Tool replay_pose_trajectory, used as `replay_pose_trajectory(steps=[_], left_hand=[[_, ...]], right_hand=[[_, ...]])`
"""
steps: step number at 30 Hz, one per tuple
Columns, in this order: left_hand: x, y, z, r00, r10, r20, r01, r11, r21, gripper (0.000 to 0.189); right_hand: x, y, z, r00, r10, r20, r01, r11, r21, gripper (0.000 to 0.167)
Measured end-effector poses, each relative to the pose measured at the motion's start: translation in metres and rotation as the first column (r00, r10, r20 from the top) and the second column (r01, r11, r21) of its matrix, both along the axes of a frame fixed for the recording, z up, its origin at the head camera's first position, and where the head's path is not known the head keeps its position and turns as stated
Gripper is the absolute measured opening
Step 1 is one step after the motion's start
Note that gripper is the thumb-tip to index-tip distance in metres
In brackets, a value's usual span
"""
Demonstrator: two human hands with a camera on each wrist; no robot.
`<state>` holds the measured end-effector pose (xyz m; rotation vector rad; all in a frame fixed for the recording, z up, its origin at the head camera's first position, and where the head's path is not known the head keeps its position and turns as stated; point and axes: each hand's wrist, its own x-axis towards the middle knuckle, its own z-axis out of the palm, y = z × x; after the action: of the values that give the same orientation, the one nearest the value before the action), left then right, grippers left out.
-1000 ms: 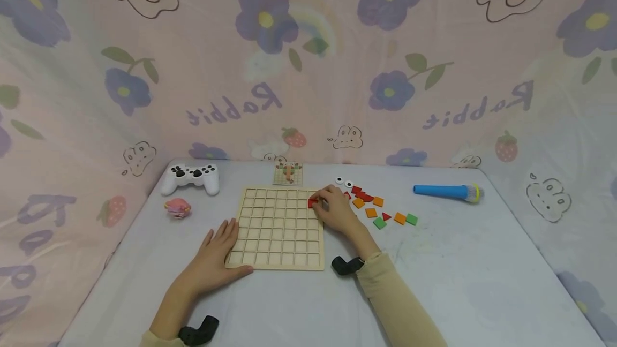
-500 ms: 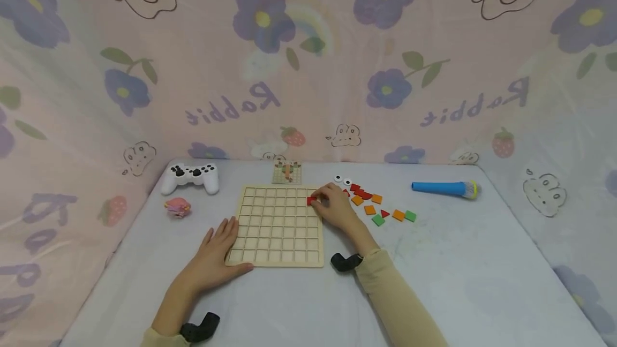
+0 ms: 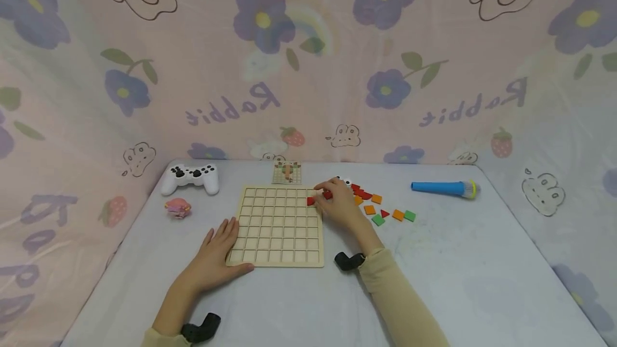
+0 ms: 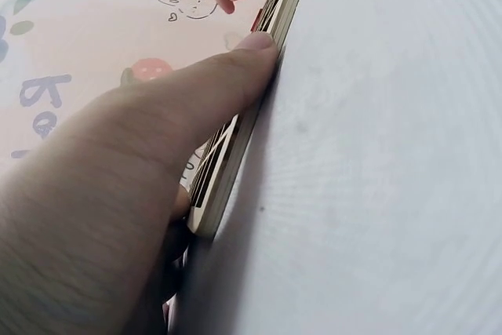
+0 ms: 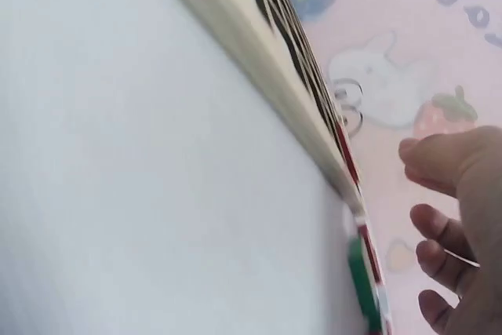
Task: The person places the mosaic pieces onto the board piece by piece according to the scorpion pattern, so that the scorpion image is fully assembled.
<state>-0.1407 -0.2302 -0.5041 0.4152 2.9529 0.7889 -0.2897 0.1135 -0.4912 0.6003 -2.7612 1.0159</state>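
Observation:
A wooden grid board (image 3: pixel 273 229) lies on the white table. My left hand (image 3: pixel 208 261) rests spread at its near left corner, fingers straight along the left edge and thumb (image 4: pixel 255 43) against the front edge. One red tile (image 3: pixel 310 201) sits in a cell near the board's far right corner; it also shows as a red strip (image 5: pixel 347 151) in the right wrist view. Just beside that tile, my right hand (image 3: pixel 339 206) hovers over the board's right edge. Thumb and fingers are parted, with nothing between them in the right wrist view.
Right of the board lie loose orange tiles (image 3: pixel 369 210), green tiles (image 3: pixel 409 216), red pieces (image 3: pixel 365 195) and googly eyes (image 3: pixel 348 182). A picture card (image 3: pixel 287 172) is behind the board. Farther out are a white game controller (image 3: pixel 190 178), a pink toy (image 3: pixel 178 208) and a blue microphone (image 3: pixel 441 189).
My right hand has let go of the red tile, which stays in the board's cell. Its fingers have parted and moved slightly to the right. The left hand has kept its place.

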Motion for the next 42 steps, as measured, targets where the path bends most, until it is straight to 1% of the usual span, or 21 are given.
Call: replay_pose_trajectory(steps=[5,8,11,15,18,22,26,30,33,36,42], left_hand=[[-0.001,-0.001,-0.002,1.000,0.001,-0.003,-0.001,1.000,-0.008,0.120],[-0.002,-0.002,-0.002,1.000,0.002,-0.003,-0.002,1.000,-0.006,0.120],[-0.001,-0.002,-0.001,1.000,0.000,-0.001,0.000,1.000,0.001,0.120],[0.000,-0.002,0.001,1.000,-0.001,0.002,0.001,1.000,0.008,0.119],[0.000,-0.001,0.001,1.000,0.001,0.000,-0.001,1.000,0.003,0.120],[-0.001,-0.001,0.001,1.000,0.002,-0.005,-0.002,1.000,-0.004,0.120],[-0.001,-0.001,0.001,1.000,0.002,-0.003,-0.002,1.000,-0.002,0.120],[0.000,0.000,-0.001,1.000,0.001,-0.001,-0.001,1.000,0.004,0.120],[0.000,0.000,-0.001,1.000,0.002,0.001,-0.002,1.000,0.006,0.120],[0.000,0.000,-0.001,1.000,0.003,0.001,-0.003,1.000,0.005,0.120],[0.001,0.001,0.002,1.000,0.004,-0.001,-0.004,1.000,0.007,0.119]], right_hand=[[-0.005,0.027,0.010,0.999,-0.037,-0.017,0.036,0.997,-0.073,0.027],[-0.006,0.049,0.016,0.996,-0.086,0.014,0.087,0.989,-0.118,0.030],[-0.007,0.072,0.018,0.986,-0.156,0.057,0.162,0.977,-0.139,0.032],[-0.007,0.100,0.016,0.963,-0.241,0.118,0.255,0.959,-0.121,0.034],[-0.006,0.118,0.014,0.948,-0.267,0.171,0.284,0.955,-0.086,0.036],[-0.006,0.133,0.009,0.939,-0.253,0.232,0.266,0.964,-0.027,0.039],[-0.008,0.139,0.003,0.949,-0.197,0.245,0.200,0.980,0.013,0.043],[-0.011,0.137,-0.003,0.959,-0.162,0.234,0.154,0.987,0.050,0.042],[-0.013,0.133,-0.006,0.958,-0.179,0.225,0.164,0.983,0.082,0.038],[-0.013,0.132,-0.008,0.954,-0.197,0.225,0.182,0.979,0.087,0.035],[-0.014,0.131,-0.009,0.957,-0.195,0.214,0.181,0.980,0.086,0.036]])
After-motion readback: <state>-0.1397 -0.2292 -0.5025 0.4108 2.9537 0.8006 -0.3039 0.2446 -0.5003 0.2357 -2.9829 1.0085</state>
